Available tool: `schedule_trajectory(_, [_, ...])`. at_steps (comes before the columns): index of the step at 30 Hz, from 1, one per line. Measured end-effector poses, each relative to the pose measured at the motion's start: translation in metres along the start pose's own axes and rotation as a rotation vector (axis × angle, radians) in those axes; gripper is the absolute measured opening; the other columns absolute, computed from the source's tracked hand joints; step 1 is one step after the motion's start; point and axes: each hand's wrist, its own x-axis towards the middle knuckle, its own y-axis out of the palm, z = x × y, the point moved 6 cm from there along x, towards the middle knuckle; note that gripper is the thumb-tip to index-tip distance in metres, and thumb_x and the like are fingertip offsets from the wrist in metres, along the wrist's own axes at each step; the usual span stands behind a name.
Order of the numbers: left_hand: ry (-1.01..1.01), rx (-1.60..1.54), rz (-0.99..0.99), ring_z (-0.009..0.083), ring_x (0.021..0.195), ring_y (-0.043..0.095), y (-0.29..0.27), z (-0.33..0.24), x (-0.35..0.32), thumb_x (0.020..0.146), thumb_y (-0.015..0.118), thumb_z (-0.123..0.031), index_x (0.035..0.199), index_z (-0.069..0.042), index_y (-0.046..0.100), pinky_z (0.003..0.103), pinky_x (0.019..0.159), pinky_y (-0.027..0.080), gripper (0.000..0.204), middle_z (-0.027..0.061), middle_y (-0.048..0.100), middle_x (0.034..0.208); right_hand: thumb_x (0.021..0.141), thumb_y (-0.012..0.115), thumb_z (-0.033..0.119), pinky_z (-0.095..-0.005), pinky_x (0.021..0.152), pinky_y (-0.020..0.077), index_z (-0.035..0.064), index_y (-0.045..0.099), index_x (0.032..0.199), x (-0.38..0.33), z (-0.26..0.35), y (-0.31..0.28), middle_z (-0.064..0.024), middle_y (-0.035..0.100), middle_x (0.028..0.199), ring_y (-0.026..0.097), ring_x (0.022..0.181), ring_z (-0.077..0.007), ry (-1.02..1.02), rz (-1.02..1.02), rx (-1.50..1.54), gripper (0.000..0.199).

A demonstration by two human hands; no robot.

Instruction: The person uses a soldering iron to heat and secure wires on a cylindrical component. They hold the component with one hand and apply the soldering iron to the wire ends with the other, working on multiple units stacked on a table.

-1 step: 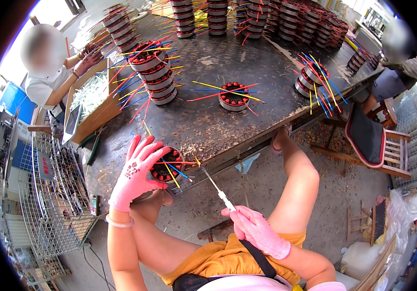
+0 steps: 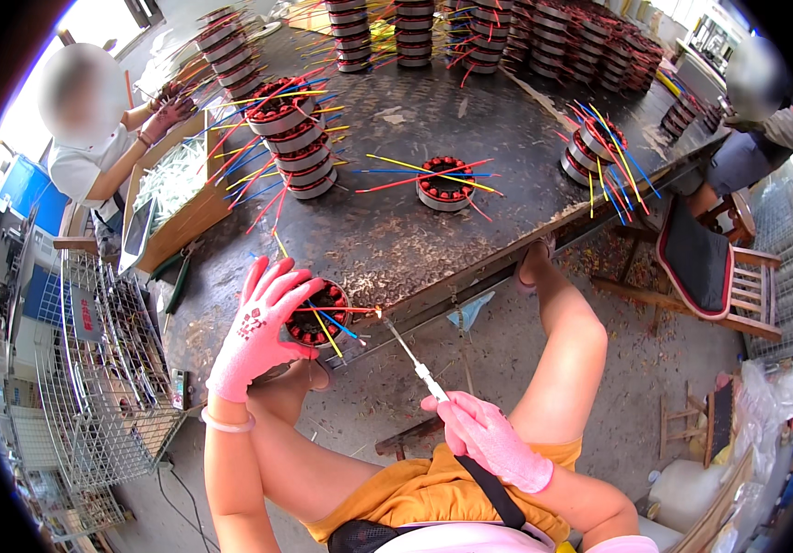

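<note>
My left hand (image 2: 258,327), in a pink glove, cups the left side of a motor stator (image 2: 319,324) near the table's front edge. Its fingers are spread, with the index finger and thumb curved around the rim. Red, blue and yellow wires stick out of the stator. In my right hand (image 2: 489,435), also gloved in pink, is a slim white-handled tool with a thin metal shaft (image 2: 404,347). The tool's tip meets the end of a red wire, where a small bright orange-white spot shows. Part of the stator is hidden behind my left hand.
A stack of stators (image 2: 297,152) and a single stator (image 2: 445,189) stand farther back on the dark table (image 2: 396,244). Another small stack (image 2: 590,152) is at right. Green-handled pliers (image 2: 178,276) lie at the left edge, near a wooden box (image 2: 175,228). Two other people sit at the table.
The yellow bit at the tool's tip has given way to a bright orange-white spot. Both my hands hold the same place.
</note>
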Motion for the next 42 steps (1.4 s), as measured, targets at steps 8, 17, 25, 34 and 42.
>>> schedule_trajectory(8, [-0.006,-0.004,0.004,0.0333,0.14,0.04,0.0,0.0,-0.001,0.05,0.087,-0.026,0.136,-0.012,0.057,0.054,0.123,0.019,0.092,0.0089,0.055,0.138,0.106,0.048,0.025,-0.018,0.049,0.027,0.0013,0.059,0.126,0.003,-0.008,0.0,0.0049,0.046,0.064,0.037,0.054,-0.0013,-0.015,0.006,0.069,0.033])
schedule_trajectory(17, [-0.014,-0.004,0.004,0.033,0.14,0.04,0.0,-0.001,-0.001,0.05,0.087,-0.025,0.136,-0.012,0.058,0.054,0.123,0.02,0.092,0.0081,0.055,0.139,0.106,0.047,0.025,-0.0194,0.046,0.0255,0.0022,0.059,0.125,0.002,-0.004,0.002,0.0042,0.045,0.061,0.034,0.05,-0.0017,0.028,-0.007,0.027,0.032])
schedule_trajectory(25, [-0.01,0.0,0.012,0.0338,0.14,0.04,0.001,0.001,-0.001,0.05,0.087,-0.026,0.137,-0.013,0.056,0.055,0.123,0.019,0.093,0.0086,0.055,0.14,0.106,0.047,0.025,-0.0199,0.047,0.0263,0.0003,0.061,0.123,0.0,-0.001,0.001,0.004,0.045,0.06,0.036,0.05,-0.0026,0.021,-0.037,0.025,0.033])
schedule_trajectory(34, [-0.006,0.0,0.024,0.034,0.141,0.039,0.002,0.003,0.0,0.052,0.087,-0.027,0.138,-0.012,0.056,0.054,0.123,0.019,0.093,0.0092,0.054,0.141,0.106,0.048,0.023,-0.0205,0.051,0.0305,-0.0008,0.061,0.122,0.006,-0.012,-0.003,0.0047,0.044,0.061,0.038,0.054,-0.0032,-0.008,-0.003,-0.005,0.032])
schedule_trajectory(42, [-0.001,0.008,0.021,0.034,0.14,0.04,0.003,0.003,-0.001,0.052,0.087,-0.027,0.138,-0.013,0.055,0.054,0.123,0.019,0.093,0.0093,0.054,0.142,0.106,0.048,0.023,-0.0194,0.049,0.0289,0.0022,0.062,0.122,0.002,-0.008,-0.001,0.0049,0.044,0.06,0.037,0.053,-0.0023,0.0,-0.031,0.045,0.03])
